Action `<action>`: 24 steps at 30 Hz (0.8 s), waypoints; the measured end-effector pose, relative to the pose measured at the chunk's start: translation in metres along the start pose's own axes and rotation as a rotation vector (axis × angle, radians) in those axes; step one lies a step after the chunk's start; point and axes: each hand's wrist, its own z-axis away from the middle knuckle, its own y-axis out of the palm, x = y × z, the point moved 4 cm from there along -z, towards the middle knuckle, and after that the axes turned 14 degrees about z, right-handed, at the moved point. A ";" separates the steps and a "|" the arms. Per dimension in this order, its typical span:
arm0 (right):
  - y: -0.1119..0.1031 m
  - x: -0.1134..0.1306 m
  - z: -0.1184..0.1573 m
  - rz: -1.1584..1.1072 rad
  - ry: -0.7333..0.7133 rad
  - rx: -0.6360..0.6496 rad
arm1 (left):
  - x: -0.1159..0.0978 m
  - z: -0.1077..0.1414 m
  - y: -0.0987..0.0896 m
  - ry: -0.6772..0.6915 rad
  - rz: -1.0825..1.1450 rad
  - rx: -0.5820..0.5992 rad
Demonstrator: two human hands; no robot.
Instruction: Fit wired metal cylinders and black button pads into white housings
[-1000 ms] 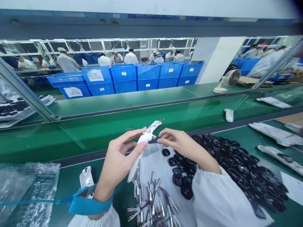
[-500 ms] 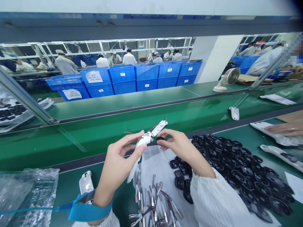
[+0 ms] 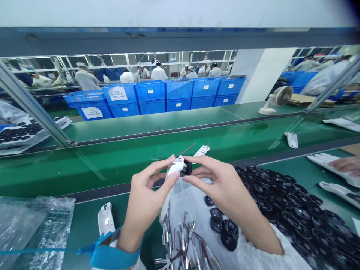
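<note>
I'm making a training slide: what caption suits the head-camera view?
Left hand holds a white plastic housing, right hand a black plastic piece beside its end; wired metal cylinders lie nearby.

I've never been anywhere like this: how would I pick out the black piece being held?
Find the large spread of black parts at the right of the green table, then look left to two bare hands. The black piece sits between the fingers of the right hand, beside the white part in the left hand. Unlike its lookalikes, it is held up.
</note>
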 end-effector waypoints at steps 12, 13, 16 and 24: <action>0.008 0.004 0.007 -0.093 -0.084 -0.148 | -0.006 0.010 0.016 0.023 0.009 -0.162; 0.008 0.004 0.007 -0.117 -0.057 -0.108 | -0.006 0.011 0.016 0.025 0.007 -0.169; 0.007 0.002 0.008 -0.180 -0.004 0.020 | -0.008 0.011 0.015 0.036 0.008 -0.175; 0.004 -0.005 0.002 -0.307 -0.010 -0.008 | -0.011 0.011 0.014 0.007 0.047 -0.175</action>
